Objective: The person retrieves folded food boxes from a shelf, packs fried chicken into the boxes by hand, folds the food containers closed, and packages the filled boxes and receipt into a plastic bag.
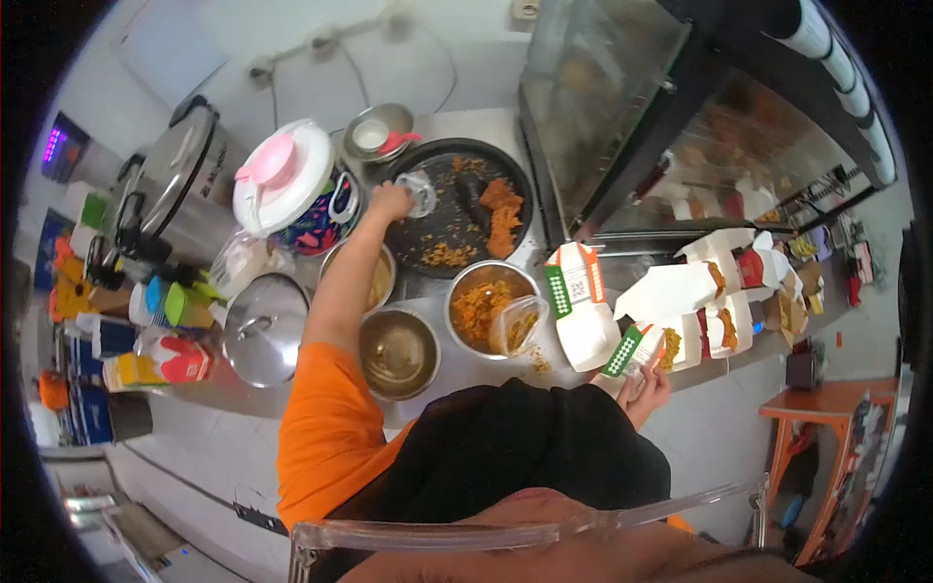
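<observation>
My left hand (pixel 392 201) reaches over the left edge of a round black pan (pixel 432 228), fingers closed on a clear plastic piece (pixel 420 193), perhaps a cup. Golden crumbs and orange-brown fried pieces (pixel 501 216) lie in the pan. My right hand (pixel 649 394) grips a green-and-white paper food box (pixel 632 352) at the counter's front edge. Near that hand stand filled open boxes (pixel 685 340) and a white box with an orange-green lid (pixel 588 335). Between my hands sits a steel bowl of orange-brown food (pixel 476 309) with a clear plastic bag (pixel 518 325) in it.
An empty-looking steel bowl (pixel 399 355) and a steel lid (pixel 265 330) are at front left. Behind them stand a white-lidded patterned container (pixel 316 199) and a large pressure cooker (pixel 175 185). A glass display cabinet (pixel 719 146) rises at the back right.
</observation>
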Motion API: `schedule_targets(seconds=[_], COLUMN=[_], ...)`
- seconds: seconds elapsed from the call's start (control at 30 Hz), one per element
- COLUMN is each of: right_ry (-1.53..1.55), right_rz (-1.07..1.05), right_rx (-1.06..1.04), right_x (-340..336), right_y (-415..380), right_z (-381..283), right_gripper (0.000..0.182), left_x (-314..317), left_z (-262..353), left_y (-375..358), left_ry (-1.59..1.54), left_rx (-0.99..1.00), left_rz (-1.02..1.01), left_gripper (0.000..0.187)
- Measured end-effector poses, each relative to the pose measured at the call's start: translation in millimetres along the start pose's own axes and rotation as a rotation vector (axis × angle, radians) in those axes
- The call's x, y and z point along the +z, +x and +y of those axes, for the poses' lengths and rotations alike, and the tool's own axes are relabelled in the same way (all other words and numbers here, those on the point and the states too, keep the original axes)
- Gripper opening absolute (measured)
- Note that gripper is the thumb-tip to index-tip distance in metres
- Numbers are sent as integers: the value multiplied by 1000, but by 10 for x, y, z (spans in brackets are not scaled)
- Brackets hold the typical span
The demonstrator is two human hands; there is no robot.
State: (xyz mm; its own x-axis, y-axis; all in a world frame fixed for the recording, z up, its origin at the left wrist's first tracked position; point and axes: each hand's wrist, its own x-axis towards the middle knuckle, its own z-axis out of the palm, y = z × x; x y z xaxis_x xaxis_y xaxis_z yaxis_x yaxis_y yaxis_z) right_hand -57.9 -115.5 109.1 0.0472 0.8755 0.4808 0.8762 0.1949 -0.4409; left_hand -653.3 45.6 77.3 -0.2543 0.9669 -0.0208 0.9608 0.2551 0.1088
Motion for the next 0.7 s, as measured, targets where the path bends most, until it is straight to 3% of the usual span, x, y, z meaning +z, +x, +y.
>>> schedule_targets(seconds=[0.07, 0.13, 0.17, 0.23, 0.3, 0.33, 0.37, 0.4, 0.43, 0.53, 0.7], right_ry=[-113, -213, -177, 294, 428, 563, 462, 587, 528, 376, 249], right_rz=[90, 88, -32, -117, -375, -391, -510, -469, -383, -383, -456], right_rx=[146, 355, 542, 790, 825, 760, 730, 657, 361, 27, 9], right_x=[-19, -36, -35, 140, 278, 326, 223, 250, 289, 307, 311], right_y=[-184, -357, -471, -737, -911, -955, -780, -711, -661, -234, 438], right_z=[173, 337, 418, 692, 840, 813, 620, 563, 573, 387, 57], right_gripper=[47, 58, 70, 75, 75, 69, 64, 58, 56, 54, 56], left_x=[14, -122, -211, -499, -881, -1053, -1225, -1395, -1538, -1946, -2169], left_z=[53, 132, 168, 285, 478, 599, 749, 903, 1075, 1574, 2264], left_y=[67, -33, -111, -310, -565, -696, -846, -997, -1151, -1655, -2385], left_ry=[-338, -441, -440, -444, -474, -500, -497, -494, -537, -575, -604], left_rx=[-223, -247, -198, -116, -26, 29, 86, 143, 171, 278, 399], left_rz=[37, 248, 414, 650, 745, 774, 783, 797, 778, 744, 658], left_gripper=[32, 27, 24, 20, 15, 13, 12, 10, 8, 10, 11])
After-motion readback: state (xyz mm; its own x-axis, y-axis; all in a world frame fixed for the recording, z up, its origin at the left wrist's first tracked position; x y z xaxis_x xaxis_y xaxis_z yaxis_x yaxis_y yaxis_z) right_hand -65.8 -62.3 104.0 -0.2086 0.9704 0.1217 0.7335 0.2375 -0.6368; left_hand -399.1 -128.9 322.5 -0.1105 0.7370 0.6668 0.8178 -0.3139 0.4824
